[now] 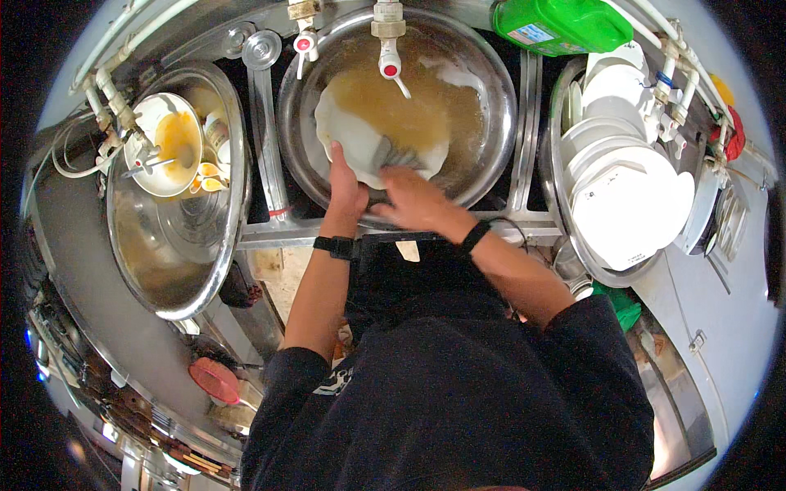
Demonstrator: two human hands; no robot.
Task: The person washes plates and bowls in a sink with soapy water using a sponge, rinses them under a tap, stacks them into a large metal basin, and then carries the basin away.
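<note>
A white plate [354,137] is tilted half into murky brown water in the middle round steel basin [491,90]. My left hand [345,190] grips the plate's near rim. My right hand [416,199] presses a grey scrubbing pad [401,155] against the plate's face. Both wrists wear dark bands. A white tap with a red knob [389,49] hangs over the basin, just above the plate.
The left basin [176,270] holds a dirty bowl with orange sauce [172,143], spoons and small cups. The right basin [565,237] is stacked with clean white plates [626,192]. A green jug [565,23] lies behind. Pipes and valves run along the back wall.
</note>
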